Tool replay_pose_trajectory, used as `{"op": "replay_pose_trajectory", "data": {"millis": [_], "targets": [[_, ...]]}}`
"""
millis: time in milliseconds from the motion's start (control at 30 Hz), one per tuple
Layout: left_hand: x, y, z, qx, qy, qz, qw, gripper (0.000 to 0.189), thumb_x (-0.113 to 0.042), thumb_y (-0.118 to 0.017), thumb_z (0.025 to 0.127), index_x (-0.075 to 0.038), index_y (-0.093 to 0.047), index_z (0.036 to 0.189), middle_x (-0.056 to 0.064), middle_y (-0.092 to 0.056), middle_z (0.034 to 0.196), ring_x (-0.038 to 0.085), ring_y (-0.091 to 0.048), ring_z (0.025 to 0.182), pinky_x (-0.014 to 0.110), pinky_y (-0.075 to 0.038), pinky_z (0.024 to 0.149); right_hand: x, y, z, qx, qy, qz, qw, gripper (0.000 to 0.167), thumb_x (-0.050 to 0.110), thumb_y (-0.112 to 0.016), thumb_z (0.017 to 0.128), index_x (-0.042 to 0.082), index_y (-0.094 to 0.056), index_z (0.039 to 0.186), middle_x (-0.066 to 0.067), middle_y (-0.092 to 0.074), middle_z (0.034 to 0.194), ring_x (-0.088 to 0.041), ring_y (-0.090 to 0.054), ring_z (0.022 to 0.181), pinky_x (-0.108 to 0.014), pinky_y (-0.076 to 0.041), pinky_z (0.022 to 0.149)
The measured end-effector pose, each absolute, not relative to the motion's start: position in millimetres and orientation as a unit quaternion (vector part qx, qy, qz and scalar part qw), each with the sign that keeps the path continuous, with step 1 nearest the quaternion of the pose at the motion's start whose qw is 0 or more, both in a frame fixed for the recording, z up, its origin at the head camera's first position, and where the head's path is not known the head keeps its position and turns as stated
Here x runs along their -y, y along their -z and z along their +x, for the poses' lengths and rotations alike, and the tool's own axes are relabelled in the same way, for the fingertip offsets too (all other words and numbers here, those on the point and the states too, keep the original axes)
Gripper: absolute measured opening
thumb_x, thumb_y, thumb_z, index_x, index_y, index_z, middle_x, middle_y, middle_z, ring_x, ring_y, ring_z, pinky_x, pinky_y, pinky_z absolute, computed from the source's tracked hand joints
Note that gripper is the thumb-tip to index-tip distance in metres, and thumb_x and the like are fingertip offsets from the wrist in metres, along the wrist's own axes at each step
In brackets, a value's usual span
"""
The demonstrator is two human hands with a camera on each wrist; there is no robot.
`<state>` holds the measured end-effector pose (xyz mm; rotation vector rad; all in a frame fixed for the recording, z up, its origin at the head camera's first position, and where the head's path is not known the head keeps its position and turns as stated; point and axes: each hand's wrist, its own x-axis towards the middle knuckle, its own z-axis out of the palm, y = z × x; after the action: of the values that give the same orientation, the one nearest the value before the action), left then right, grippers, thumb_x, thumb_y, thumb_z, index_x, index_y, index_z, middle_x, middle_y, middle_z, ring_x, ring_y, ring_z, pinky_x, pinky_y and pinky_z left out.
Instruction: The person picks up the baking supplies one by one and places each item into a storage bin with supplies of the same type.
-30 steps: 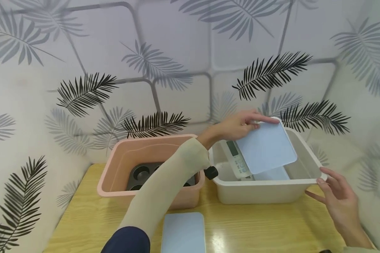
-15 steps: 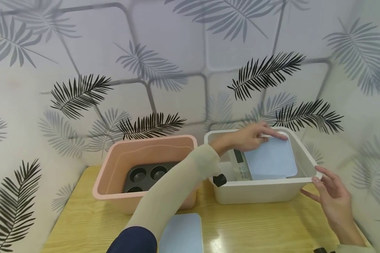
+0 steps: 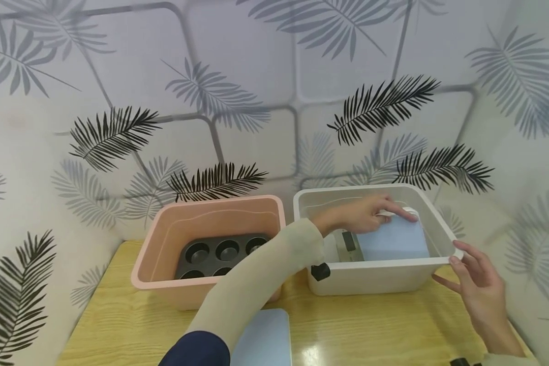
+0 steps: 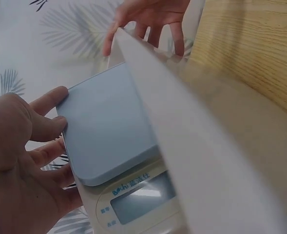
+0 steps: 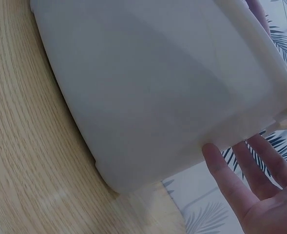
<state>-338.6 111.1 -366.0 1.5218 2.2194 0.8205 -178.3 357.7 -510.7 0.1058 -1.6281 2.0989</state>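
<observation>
My left hand [image 3: 368, 213] reaches into the white plastic bin [image 3: 375, 278] and holds a kitchen scale [image 3: 393, 241] by its far edge. The scale has a pale blue platform and a small grey display panel. In the left wrist view, the thumb and index fingertip of the left hand [image 4: 21, 146] sit on the platform's edge, other fingers behind it. The bin wall hides part of the scale. My right hand [image 3: 478, 287] grips the bin's front right corner, thumb and index finger at the rim and other fingers below against the outside.
To the left stands a pink bin [image 3: 148, 264] with a dark muffin tin [image 3: 226, 250] inside, partly covered by my left sleeve [image 3: 261, 274]. A pale blue flat panel [image 3: 267, 338] lies on the wooden table [image 3: 370, 330] near the front. A leaf-patterned wall [image 3: 274, 142] rises behind.
The left hand has lowered the scale from tilted above the bin's rim to deeper inside it. The right hand has kept its hold on the bin corner.
</observation>
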Motion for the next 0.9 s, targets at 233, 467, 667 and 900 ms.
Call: {"op": "replay_pose_trajectory", "data": {"millis": [233,467,667,900], "targets": [[-115.4,372.5,-336.8,-0.778,-0.284,0.535,0.165,0.047,-0.003,-0.054,0.112,-0.018,-0.063,0.156,0.004,-0.054,0.167,0.017,-0.032,0.162,0.022,-0.026,0.132,-359.5,511.6,-175.7,0.601,-0.761,0.044,0.24,0.047,-0.013,-0.053,0.108,-0.007,-0.051,0.155,0.003,-0.076,0.135,-0.007,-0.073,0.12,-0.033,-0.07,0.074],[-108.4,364.2,-336.4,-0.79,-0.282,0.523,0.154,0.058,-0.033,-0.066,0.111,-0.027,-0.049,0.166,0.003,-0.015,0.185,0.015,-0.004,0.173,0.04,-0.015,0.142,-360.4,511.4,-176.8,0.604,-0.759,0.041,0.238,0.047,-0.011,-0.053,0.108,-0.006,-0.051,0.155,0.003,-0.075,0.137,-0.007,-0.072,0.122,-0.034,-0.07,0.075],[-96.8,360.4,-335.0,-0.796,-0.295,0.506,0.15,0.065,-0.044,-0.064,0.111,-0.031,-0.042,0.17,0.002,-0.021,0.184,0.012,-0.019,0.17,0.036,-0.024,0.14,-358.3,511.2,-177.5,0.607,-0.756,0.038,0.242,0.047,-0.01,-0.053,0.108,-0.006,-0.052,0.155,0.005,-0.074,0.137,-0.006,-0.071,0.122,-0.032,-0.07,0.074],[-81.8,351.7,-327.3,-0.794,-0.306,0.51,0.124,0.064,-0.04,-0.065,0.111,-0.026,-0.043,0.169,-0.002,-0.037,0.178,0.012,-0.036,0.163,0.027,-0.033,0.133,-356.1,511.6,-177.8,0.603,-0.761,0.032,0.238,0.047,-0.009,-0.054,0.109,-0.003,-0.053,0.155,0.006,-0.074,0.137,-0.005,-0.071,0.122,-0.032,-0.07,0.073]]}}
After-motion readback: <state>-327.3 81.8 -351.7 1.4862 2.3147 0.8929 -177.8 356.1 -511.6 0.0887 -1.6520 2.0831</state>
